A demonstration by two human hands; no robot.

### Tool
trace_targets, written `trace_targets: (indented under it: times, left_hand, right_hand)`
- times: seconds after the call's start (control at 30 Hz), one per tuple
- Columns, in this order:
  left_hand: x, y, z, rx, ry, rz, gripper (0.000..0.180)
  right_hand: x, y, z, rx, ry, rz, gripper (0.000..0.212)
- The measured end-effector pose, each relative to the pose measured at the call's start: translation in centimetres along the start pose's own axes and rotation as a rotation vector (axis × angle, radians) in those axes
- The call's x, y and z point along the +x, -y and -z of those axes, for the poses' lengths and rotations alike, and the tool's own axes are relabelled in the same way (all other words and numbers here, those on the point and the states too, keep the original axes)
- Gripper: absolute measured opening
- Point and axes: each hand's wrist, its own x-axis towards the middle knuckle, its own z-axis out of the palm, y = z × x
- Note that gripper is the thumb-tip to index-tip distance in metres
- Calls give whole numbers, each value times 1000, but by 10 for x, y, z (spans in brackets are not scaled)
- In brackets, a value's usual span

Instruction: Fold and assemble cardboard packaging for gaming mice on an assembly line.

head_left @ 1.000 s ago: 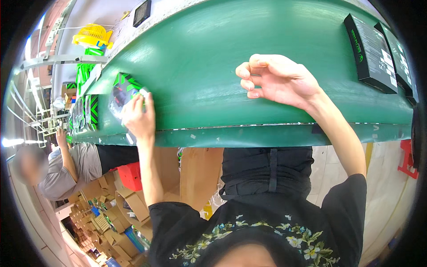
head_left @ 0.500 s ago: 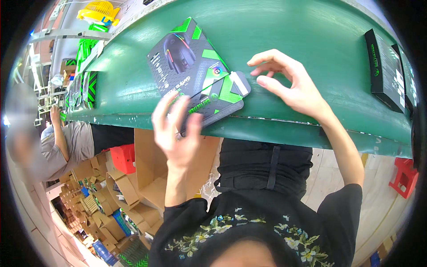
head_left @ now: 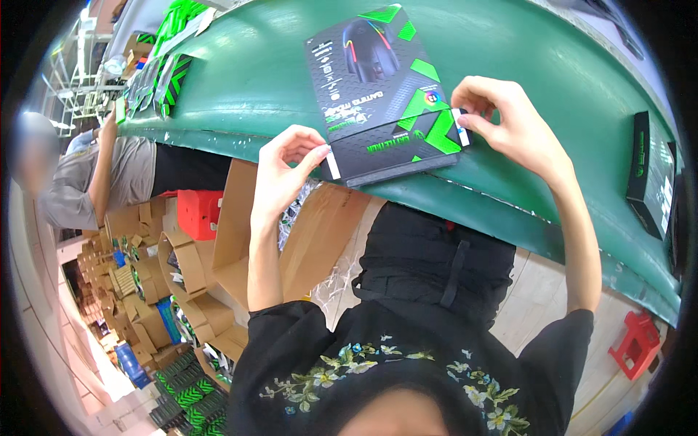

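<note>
- Our left hand (head_left: 286, 168) pinches a flat black-and-green cardboard box's (head_left: 385, 109) white tab (head_left: 332, 163)
- Our right hand (head_left: 518, 131) pinches the box's opposite tab (head_left: 463, 133)
- Smooth green worktop (head_left: 254, 83) beneath

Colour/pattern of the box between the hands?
Box: dark grey to black, with bright green angular patches; shows best in the head view.

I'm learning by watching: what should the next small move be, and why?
Probably a gentle tug on the white strips, testing whether they peel: the left hand is at one, the right hand at the other, on opposite sides of the box's near end.
</note>
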Motion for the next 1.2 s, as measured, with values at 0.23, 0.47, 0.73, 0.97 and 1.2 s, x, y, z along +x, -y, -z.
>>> trace_targets:
  times: [0.23, 0.47, 0.73, 0.97, 1.2]
  left_hand:
    - [4, -14, 5, 313, 25, -75, 10]
    - [5, -17, 8, 319, 44, -29, 13]
    - [14, -25, 16, 402, 199, 2, 12]
    - [7, -38, 1, 645, 153, -69, 9]
    - [-21, -16, -20, 812, -183, -488, 14]
  right_hand:
    - [-16, 14, -8, 159, 151, -129, 13]
    - [-24, 4, -17, 320, 82, -74, 11]
    - [-25, 6, -12, 386, 131, -216, 9]
    - [-27, 12, -13, 254, 132, -156, 9]
    - [-55, 42, -24, -340, 3, -28, 12]
